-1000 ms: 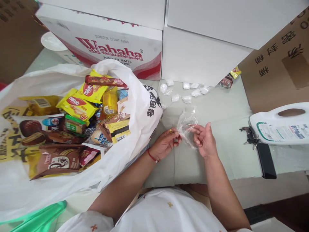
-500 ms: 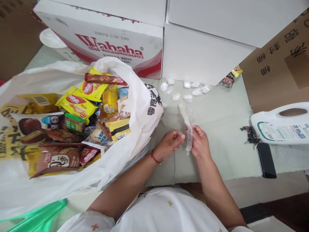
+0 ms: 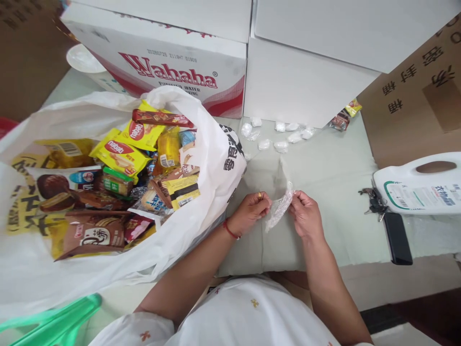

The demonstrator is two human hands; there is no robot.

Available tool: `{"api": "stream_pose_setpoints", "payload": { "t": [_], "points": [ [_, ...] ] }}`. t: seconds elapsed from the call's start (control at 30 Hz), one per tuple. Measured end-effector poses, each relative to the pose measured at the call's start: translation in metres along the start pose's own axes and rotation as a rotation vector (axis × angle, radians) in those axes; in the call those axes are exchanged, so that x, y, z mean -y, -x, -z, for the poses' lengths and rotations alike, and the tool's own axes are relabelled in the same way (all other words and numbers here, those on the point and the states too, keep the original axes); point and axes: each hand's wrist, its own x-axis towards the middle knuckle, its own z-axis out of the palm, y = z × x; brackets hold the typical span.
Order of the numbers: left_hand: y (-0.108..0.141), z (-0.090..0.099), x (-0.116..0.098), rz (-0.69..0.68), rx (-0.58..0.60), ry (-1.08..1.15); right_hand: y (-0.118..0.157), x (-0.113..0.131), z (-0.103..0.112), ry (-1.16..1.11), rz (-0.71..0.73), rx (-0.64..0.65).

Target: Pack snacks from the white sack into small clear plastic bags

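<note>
My left hand (image 3: pixel 251 213) and my right hand (image 3: pixel 306 214) pinch opposite sides of a thin clear plastic bag (image 3: pixel 282 205). Between them the bag spreads apart, its crinkled lower part hanging toward me and its upper end pointing away over the cloth. Whether anything lies inside it I cannot tell. Beyond it, small white bundles in clear plastic (image 3: pixel 281 146) lie scattered near the boxes. To the left of my hands, a large white plastic bag (image 3: pixel 212 158) gapes, filled with packaged snacks such as yellow Nabati packets (image 3: pixel 120 153) and a brown packet (image 3: pixel 94 235).
A Wahaha water carton (image 3: pixel 162 67) and white boxes (image 3: pixel 306 81) stand behind. At right are a white jug (image 3: pixel 425 190), keys (image 3: pixel 374 204), a black phone (image 3: pixel 397 239) and a brown carton (image 3: pixel 406 105). Green plastic (image 3: pixel 61 319) lies at lower left.
The clear plastic bag has gone from a narrow bunched strip in my right hand to a wider sheet stretched between both hands. My left hand now grips its edge; my right hand moved slightly right.
</note>
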Motion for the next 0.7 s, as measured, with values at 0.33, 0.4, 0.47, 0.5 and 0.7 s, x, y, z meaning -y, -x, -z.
{"api": "stream_pose_setpoints", "payload": {
  "t": [0.33, 0.4, 0.47, 0.5, 0.7],
  "points": [
    [0.002, 0.001, 0.004, -0.143, -0.135, -0.122, 0.014, 0.003, 0.009, 0.068, 0.08, 0.016],
    [0.005, -0.003, 0.006, -0.321, -0.225, -0.275, 0.016, 0.001, 0.01, 0.216, 0.186, -0.031],
    [0.009, -0.006, 0.007, -0.411, -0.225, -0.443, 0.019, 0.0, 0.01, 0.331, 0.233, -0.022],
    [0.01, -0.008, 0.008, -0.414, -0.205, -0.502, 0.019, -0.001, 0.009, 0.366, 0.237, -0.003],
    [0.005, -0.005, 0.01, -0.216, -0.121, -0.199, 0.018, 0.004, 0.011, 0.311, 0.182, 0.112]
  ]
}}
